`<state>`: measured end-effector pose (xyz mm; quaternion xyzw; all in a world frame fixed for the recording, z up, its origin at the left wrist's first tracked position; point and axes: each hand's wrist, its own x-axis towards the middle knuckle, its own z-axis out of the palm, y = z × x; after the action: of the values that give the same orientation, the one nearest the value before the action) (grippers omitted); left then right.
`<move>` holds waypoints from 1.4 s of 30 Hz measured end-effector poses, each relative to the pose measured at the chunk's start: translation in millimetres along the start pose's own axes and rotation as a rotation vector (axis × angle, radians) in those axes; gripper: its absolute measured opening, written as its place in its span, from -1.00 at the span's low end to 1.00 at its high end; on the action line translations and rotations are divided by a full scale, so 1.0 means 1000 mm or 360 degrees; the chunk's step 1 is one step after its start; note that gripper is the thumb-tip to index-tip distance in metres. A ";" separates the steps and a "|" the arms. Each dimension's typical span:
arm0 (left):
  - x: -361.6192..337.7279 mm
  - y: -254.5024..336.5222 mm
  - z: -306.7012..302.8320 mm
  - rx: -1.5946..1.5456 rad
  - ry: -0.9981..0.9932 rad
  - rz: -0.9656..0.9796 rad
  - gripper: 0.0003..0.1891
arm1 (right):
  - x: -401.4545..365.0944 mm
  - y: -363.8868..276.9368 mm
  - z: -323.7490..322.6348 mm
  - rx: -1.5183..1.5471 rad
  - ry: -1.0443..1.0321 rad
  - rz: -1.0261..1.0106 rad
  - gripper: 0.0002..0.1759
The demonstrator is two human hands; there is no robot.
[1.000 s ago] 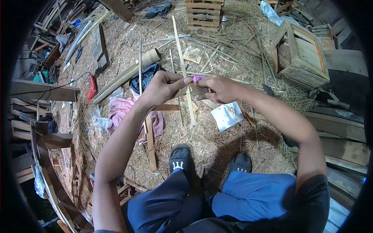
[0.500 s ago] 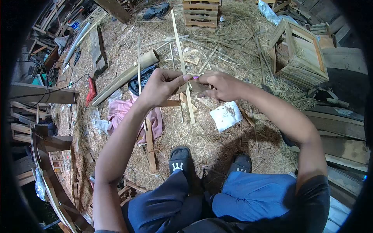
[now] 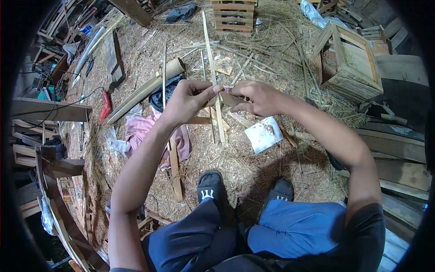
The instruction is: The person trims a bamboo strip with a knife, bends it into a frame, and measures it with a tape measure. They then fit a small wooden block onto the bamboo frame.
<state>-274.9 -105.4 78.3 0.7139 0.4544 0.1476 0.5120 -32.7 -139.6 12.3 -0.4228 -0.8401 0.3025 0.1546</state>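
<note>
Pinched between the thumb and fingers of my left hand [image 3: 192,99] is a long, thin wooden strip [image 3: 208,41]. It runs away from me, leaning slightly left at its far end. My right hand [image 3: 258,97] is closed just to the right of the strip, its fingertips around a small pink item [image 3: 226,89] too small to name. Left of the long strip, a shorter thin strip [image 3: 211,129] runs nearly alongside it. Another narrow strip [image 3: 164,59] extends past the left side of my left hand, partly hidden by my forearm.
Straw and shavings cover the ground. A pink cloth [image 3: 138,133], a bamboo pole [image 3: 149,88] and a red power tool [image 3: 106,106] lie left. A stained white sheet [image 3: 263,135] lies below my right hand. Wooden crates [image 3: 349,63] stand right, another crate [image 3: 233,18] ahead.
The strips have turned slightly, far ends shifting right and the long strip's near end shifting left. Both hands stay nearly in place, with small movement of the right fingers.
</note>
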 end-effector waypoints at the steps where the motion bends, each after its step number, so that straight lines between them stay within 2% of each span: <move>1: 0.000 0.002 0.000 -0.0017 -0.0016 -0.0074 -0.59 | 0.000 0.000 0.000 0.0031 0.0017 -0.0008 -0.41; 2: 0.001 -0.001 0.001 -0.0017 -0.0016 -0.0073 -0.59 | 0.000 0.001 0.000 0.0062 0.0034 -0.0016 -0.38; 4: 0.003 -0.005 0.003 -0.0041 0.0039 0.0177 -0.57 | 0.000 0.003 0.002 0.0090 0.0071 -0.0047 -0.39; 8: 0.000 -0.002 0.003 -0.0085 0.0032 0.0079 -0.56 | 0.001 0.004 0.001 0.0066 0.0100 -0.0135 -0.47; 10: 0.002 -0.006 0.002 -0.0028 0.0020 0.0155 -0.56 | 0.000 0.006 0.003 0.0045 0.0095 -0.0111 -0.47; 12: 0.001 -0.007 0.001 -0.0030 0.0013 0.0105 -0.56 | 0.000 0.005 0.003 0.0026 0.0089 -0.0087 -0.47; 14: 0.000 -0.007 0.001 -0.0033 0.0005 0.0054 -0.56 | -0.001 0.002 0.003 0.0105 0.0095 -0.0055 -0.40; 20: 0.000 -0.005 -0.002 0.0080 -0.0020 0.0194 -0.57 | -0.001 0.001 0.000 0.0079 0.0046 -0.0077 -0.36; 23: -0.001 -0.003 -0.002 0.0054 -0.0014 0.0177 -0.56 | -0.003 0.005 0.004 0.0052 0.0153 -0.0158 -0.33; 26: -0.004 0.001 -0.003 -0.0006 -0.0015 0.0037 -0.56 | -0.002 0.000 0.001 0.0035 0.0095 -0.0089 -0.33; 28: -0.003 -0.001 -0.004 -0.0016 0.0023 0.0144 -0.59 | -0.003 0.001 -0.001 0.0027 0.0093 -0.0124 -0.36; 32: -0.003 0.000 -0.008 -0.0066 -0.0040 0.0073 -0.61 | -0.002 0.002 0.001 0.0157 0.0156 -0.0147 -0.40; 34: -0.002 -0.002 -0.008 0.0042 -0.0020 0.0183 -0.61 | -0.001 0.003 0.002 0.0147 0.0175 -0.0165 -0.40; 38: -0.004 0.000 -0.008 0.0017 -0.0028 0.0136 -0.62 | -0.002 0.003 -0.001 0.0135 0.0155 -0.0208 -0.41; 42: -0.001 0.000 -0.009 0.0097 -0.0005 0.0213 -0.62 | -0.003 0.003 -0.004 0.0139 0.0192 -0.0232 -0.42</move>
<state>-281.5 -101.5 82.3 0.7581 0.4091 0.1664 0.4797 -27.0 -139.0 13.6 -0.3710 -0.8438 0.3007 0.2447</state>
